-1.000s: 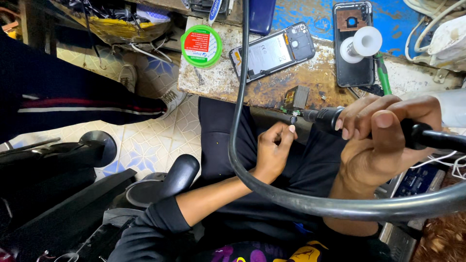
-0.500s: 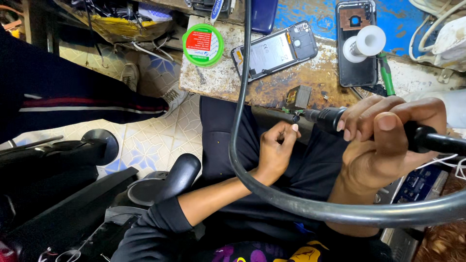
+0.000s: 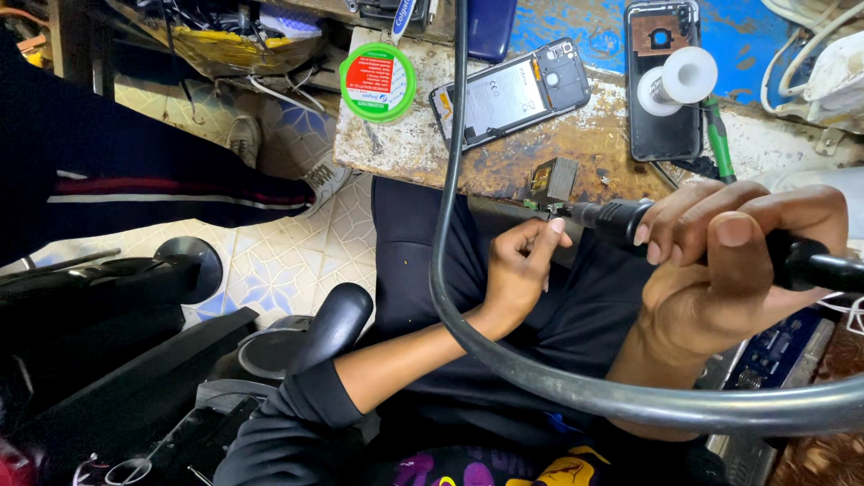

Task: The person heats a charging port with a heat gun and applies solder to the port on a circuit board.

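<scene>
Where the worn bench edge drops away, a small green circuit piece (image 3: 538, 206), pinched between fingertips of the left hand (image 3: 517, 270), touching the tip of a black soldering iron (image 3: 621, 220). Right hand (image 3: 720, 261) clamped tight around that iron's handle. Just above, a small grey block (image 3: 553, 177); farther back, an opened phone (image 3: 510, 91), solder spool (image 3: 677, 81), green round tin (image 3: 377, 82). Thick black cable (image 3: 450, 270) looping across the lap.
</scene>
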